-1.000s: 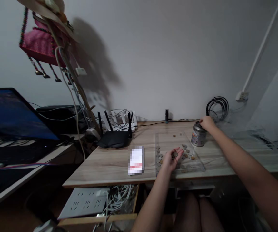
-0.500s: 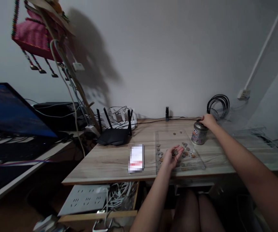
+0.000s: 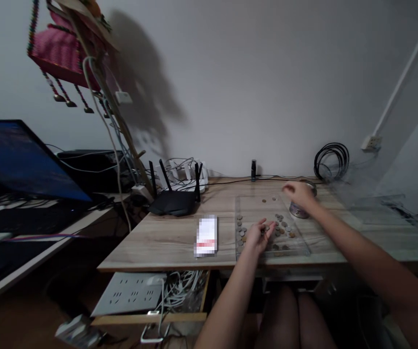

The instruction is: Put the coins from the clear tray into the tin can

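The left hand [image 3: 259, 236] lies palm-up, loosely cupped around small round metal coins [image 3: 280, 228] on the clear plastic tray [image 3: 299, 245]. The blurred right hand [image 3: 298, 194], grip unclear, hovers before the cylindrical tin [image 3: 296, 209].

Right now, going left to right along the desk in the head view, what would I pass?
Black router → blurred white card → left hand over the coins → right hand → coiled black cable.

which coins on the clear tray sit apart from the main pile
The two coins at the tray's far edge, close to the right hand. The other coins cluster nearer, around the left hand.
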A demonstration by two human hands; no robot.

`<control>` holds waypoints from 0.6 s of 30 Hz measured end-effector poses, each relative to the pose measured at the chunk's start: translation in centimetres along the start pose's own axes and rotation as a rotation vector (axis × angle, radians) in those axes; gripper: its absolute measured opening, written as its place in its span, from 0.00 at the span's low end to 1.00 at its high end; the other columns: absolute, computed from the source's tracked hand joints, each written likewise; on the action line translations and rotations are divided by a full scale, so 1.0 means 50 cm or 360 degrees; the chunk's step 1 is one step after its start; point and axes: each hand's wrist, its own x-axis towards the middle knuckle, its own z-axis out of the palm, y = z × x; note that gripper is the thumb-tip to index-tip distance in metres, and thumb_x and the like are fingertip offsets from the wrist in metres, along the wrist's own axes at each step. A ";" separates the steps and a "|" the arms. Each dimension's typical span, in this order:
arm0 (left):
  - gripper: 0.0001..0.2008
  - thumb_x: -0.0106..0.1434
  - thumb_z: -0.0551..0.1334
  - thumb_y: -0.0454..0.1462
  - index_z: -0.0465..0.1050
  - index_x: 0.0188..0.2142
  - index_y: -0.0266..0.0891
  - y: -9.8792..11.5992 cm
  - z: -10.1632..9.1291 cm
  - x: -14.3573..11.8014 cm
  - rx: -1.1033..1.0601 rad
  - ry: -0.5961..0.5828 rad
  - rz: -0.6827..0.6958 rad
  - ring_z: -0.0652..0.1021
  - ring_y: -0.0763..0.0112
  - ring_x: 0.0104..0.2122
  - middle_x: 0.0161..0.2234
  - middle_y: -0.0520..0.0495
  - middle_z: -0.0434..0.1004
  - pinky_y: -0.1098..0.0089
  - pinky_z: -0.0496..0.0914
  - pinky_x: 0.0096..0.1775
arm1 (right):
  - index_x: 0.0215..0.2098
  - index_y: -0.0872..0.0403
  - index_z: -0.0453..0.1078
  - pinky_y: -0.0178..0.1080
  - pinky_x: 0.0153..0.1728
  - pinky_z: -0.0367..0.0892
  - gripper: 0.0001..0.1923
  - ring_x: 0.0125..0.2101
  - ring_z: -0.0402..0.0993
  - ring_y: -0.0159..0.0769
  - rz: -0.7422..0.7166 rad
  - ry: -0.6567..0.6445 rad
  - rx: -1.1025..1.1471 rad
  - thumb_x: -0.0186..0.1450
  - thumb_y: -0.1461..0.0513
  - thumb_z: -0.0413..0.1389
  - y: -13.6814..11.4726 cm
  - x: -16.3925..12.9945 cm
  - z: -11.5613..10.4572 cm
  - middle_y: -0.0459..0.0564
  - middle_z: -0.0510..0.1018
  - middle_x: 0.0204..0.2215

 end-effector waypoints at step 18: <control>0.06 0.58 0.53 0.28 0.68 0.30 0.33 0.002 0.003 -0.004 -0.0007 0.0015 0.0037 0.76 0.72 0.25 0.24 0.47 0.74 0.68 0.74 0.32 | 0.27 0.54 0.76 0.31 0.25 0.57 0.08 0.24 0.67 0.29 -0.0013 -0.0664 0.0419 0.51 0.60 0.57 -0.076 -0.115 0.101 0.46 0.76 0.25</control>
